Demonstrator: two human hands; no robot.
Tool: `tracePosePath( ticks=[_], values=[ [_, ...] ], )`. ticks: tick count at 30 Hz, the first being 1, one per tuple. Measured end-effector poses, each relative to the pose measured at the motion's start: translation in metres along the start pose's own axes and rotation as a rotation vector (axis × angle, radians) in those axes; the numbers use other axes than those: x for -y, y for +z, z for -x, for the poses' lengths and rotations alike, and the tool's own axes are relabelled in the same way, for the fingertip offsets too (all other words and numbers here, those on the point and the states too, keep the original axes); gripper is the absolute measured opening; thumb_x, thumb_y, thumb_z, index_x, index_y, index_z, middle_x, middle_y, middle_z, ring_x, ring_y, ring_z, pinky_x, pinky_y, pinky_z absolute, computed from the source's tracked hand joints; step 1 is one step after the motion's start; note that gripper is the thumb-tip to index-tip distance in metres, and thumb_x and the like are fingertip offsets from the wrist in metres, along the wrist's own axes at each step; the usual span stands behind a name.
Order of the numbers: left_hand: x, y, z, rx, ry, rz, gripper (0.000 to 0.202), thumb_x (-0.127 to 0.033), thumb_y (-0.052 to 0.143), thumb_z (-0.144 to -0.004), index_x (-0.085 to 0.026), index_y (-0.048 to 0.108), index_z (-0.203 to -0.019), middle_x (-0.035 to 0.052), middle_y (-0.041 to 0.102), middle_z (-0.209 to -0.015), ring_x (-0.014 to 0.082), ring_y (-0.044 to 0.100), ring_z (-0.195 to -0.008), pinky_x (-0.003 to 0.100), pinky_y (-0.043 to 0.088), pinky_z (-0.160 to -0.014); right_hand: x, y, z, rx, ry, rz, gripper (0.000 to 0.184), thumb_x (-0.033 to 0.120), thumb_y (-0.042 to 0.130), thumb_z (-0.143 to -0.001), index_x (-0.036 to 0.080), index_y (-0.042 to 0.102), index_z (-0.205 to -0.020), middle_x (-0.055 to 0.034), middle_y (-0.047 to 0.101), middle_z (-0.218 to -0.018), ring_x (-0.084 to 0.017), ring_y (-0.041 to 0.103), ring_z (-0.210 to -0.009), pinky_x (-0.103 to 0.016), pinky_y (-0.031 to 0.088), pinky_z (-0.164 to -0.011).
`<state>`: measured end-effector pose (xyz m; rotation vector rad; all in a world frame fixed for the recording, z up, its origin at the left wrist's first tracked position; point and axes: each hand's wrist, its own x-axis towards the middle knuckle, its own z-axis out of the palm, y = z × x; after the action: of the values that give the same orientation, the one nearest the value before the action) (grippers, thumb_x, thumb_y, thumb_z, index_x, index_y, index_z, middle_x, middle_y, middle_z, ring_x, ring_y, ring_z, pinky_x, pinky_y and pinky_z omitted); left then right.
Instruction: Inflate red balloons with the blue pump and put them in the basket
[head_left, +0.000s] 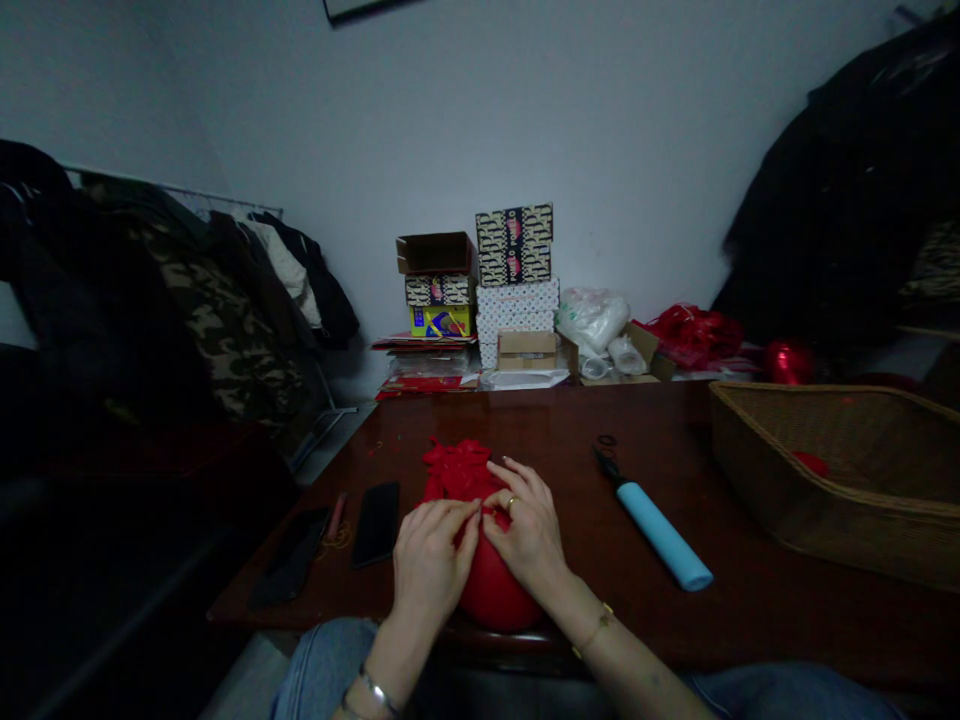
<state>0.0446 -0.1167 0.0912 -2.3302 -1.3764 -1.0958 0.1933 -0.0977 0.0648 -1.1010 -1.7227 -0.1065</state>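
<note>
A round, inflated red balloon (502, 595) rests at the front edge of the dark table, partly hidden behind my hands. My left hand (435, 550) pinches at its top with thumb and forefinger. From the other side, my right hand (526, 525) has its thumb and forefinger closed at the same spot; the remaining fingers are loosely bent. The fingertips of both hands nearly meet, and the balloon's neck between them is mostly covered. Just beyond lies a heap of limp red balloons (459, 465).
A blue hand pump (664, 535) lies to the right, beside a wicker basket (825, 520). Two dark phones (376, 523) (291, 555) and a reddish stick (337, 517) with yellow rubber bands are on the left. Stacked boxes (517, 310) stand behind the table (570, 430).
</note>
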Motion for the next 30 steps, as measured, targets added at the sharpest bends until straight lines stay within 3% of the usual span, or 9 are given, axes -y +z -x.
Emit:
tracePosePath(
  ticks=[5, 13, 17, 21, 27, 30],
  values=[
    [0.000, -0.002, -0.002, 0.063, -0.029, 0.010, 0.018, -0.026, 0.054, -0.086, -0.024, 0.070, -0.091, 0.0033, 0.071, -0.086, 0.0192, 0.062, -0.081, 0.033, 0.046, -0.075, 0.002, 0.000, 0.001, -0.022, -0.041, 0.044, 0.009, 0.014, 0.057, -0.073, 0.023, 0.059, -0.075, -0.0034, 0.058, -0.124, -0.025, 0.041, -0.124, -0.051, 0.030, -0.105],
    [0.000, -0.001, -0.006, 0.086, -0.058, -0.051, 0.011, -0.022, 0.058, -0.080, -0.023, 0.069, -0.082, 0.0015, 0.070, -0.076, 0.0198, 0.063, -0.074, 0.040, 0.043, -0.090, 0.005, 0.001, 0.002, -0.024, -0.097, 0.087, 0.009, 0.013, 0.055, -0.075, 0.022, 0.058, -0.072, -0.0038, 0.059, -0.122, -0.026, 0.040, -0.125, -0.052, 0.028, -0.106],
    [-0.005, 0.003, -0.005, 0.038, -0.135, -0.059, 0.010, -0.021, 0.059, -0.078, -0.023, 0.066, -0.084, 0.0019, 0.070, -0.080, 0.0182, 0.064, -0.074, 0.030, 0.047, -0.076, 0.005, 0.000, 0.003, -0.024, -0.112, 0.097, 0.009, 0.014, 0.054, -0.077, 0.022, 0.058, -0.074, -0.0046, 0.059, -0.121, -0.025, 0.038, -0.127, -0.052, 0.028, -0.106],
    [-0.008, 0.006, -0.004, 0.069, -0.248, -0.016, 0.008, -0.021, 0.058, -0.077, -0.023, 0.062, -0.084, -0.0003, 0.070, -0.078, 0.0161, 0.064, -0.068, 0.025, 0.044, -0.061, 0.005, -0.001, 0.004, -0.005, -0.119, 0.083, 0.009, 0.014, 0.055, -0.075, 0.022, 0.057, -0.076, -0.0049, 0.058, -0.123, -0.026, 0.037, -0.128, -0.054, 0.027, -0.106],
    [0.002, 0.004, -0.009, 0.053, -0.398, 0.029, 0.010, -0.019, 0.056, -0.077, -0.022, 0.057, -0.086, -0.0030, 0.067, -0.070, 0.0143, 0.063, -0.060, 0.023, 0.042, -0.055, 0.003, -0.001, 0.004, -0.017, -0.107, 0.061, 0.011, 0.012, 0.053, -0.073, 0.023, 0.055, -0.075, -0.0050, 0.059, -0.122, -0.025, 0.039, -0.127, -0.054, 0.028, -0.106],
    [0.005, -0.001, -0.009, 0.016, -0.313, 0.077, 0.009, -0.020, 0.055, -0.080, -0.022, 0.058, -0.088, -0.0013, 0.068, -0.076, 0.0153, 0.064, -0.068, 0.025, 0.045, -0.063, 0.002, -0.003, 0.003, -0.008, -0.096, 0.059, 0.010, 0.013, 0.053, -0.074, 0.023, 0.055, -0.076, -0.0049, 0.059, -0.121, -0.025, 0.040, -0.126, -0.053, 0.029, -0.105]
  ],
)
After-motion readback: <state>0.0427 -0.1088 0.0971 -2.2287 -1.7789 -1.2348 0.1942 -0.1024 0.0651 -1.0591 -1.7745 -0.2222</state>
